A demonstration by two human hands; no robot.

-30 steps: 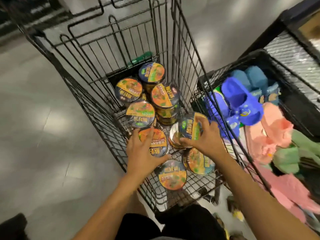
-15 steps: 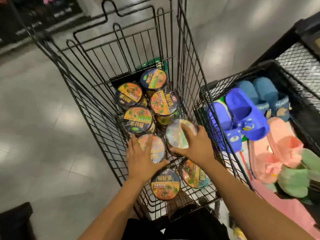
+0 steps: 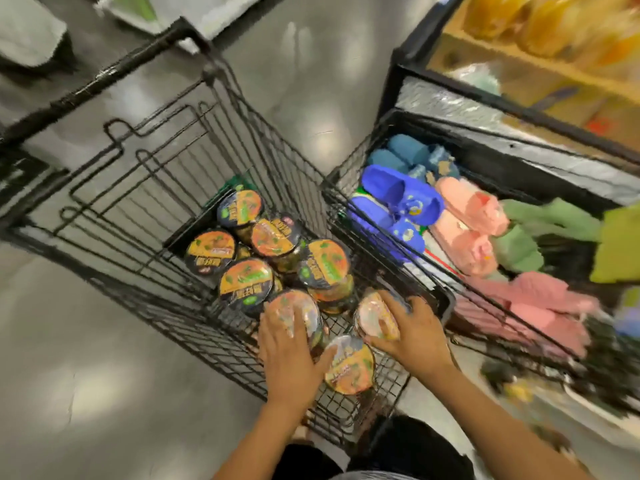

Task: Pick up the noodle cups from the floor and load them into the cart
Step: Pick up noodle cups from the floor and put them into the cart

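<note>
Right hand (image 3: 414, 336) grips a noodle cup (image 3: 375, 318) at the cart's (image 3: 104, 81) right edge. Left hand (image 3: 291, 356) lies flat on another cup (image 3: 298, 302). Labels are too blurry to read.

Both bare forearms reach forward; left grip (image 3: 291, 355) lies flat, fingers spread, right grip (image 3: 412, 334) curls in a hold.

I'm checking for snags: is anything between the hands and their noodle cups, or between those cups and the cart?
Nothing visible stands in the way. The left hand lies flat on the lid of one noodle cup. The right hand grips a second noodle cup. Both cups are already inside the wire cart.
</note>
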